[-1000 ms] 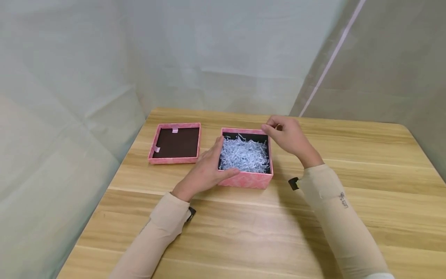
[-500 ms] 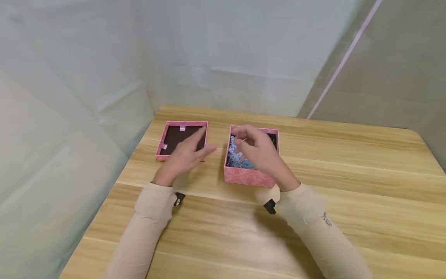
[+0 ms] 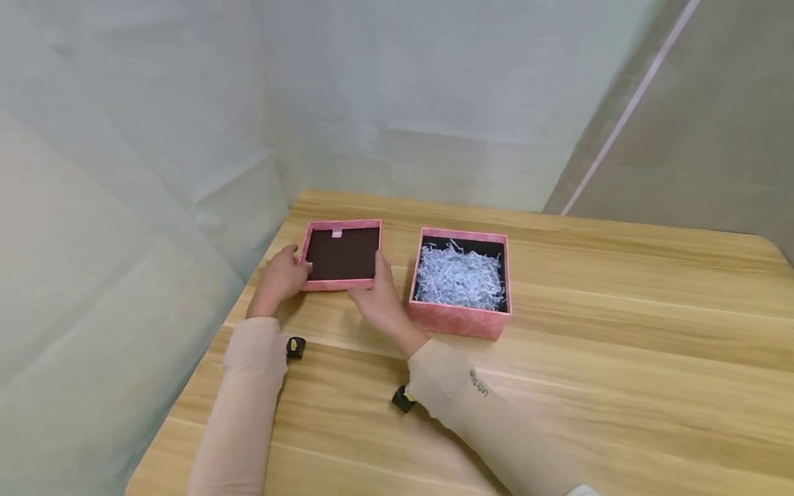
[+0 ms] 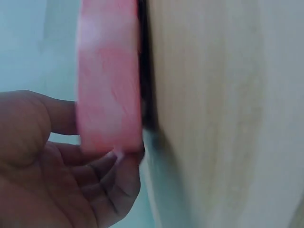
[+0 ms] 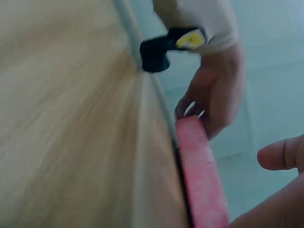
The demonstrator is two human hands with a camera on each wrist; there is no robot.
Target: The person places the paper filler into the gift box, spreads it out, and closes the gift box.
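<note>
A square pink box lid [image 3: 344,283] with a dark lining lies inside-up at the table's left end. My left hand [image 3: 282,275] grips its left side, the thumb over the rim. In the left wrist view, the curled fingers [image 4: 121,185] reach beneath the lid's corner, and a dark gap shows under its edge. My right hand [image 3: 381,300] is at the lid's front right corner, straight fingers along the right side. The right wrist view shows the right thumb [image 5: 278,156] apart from the lid. A pink box [image 3: 459,322] holding pale blue shredded paper [image 3: 459,277] stands to the right.
Both hands work over a wooden table [image 3: 589,386]. Pale cloth [image 3: 403,103] hangs behind it and along its left side. The lid and the box stand a small distance apart. A black wrist mount [image 3: 403,399] sits under the right sleeve.
Both hands have left the open box and moved left to the lid. The left hand has taken hold of the lid's left side; the right hand has come to its right corner.
</note>
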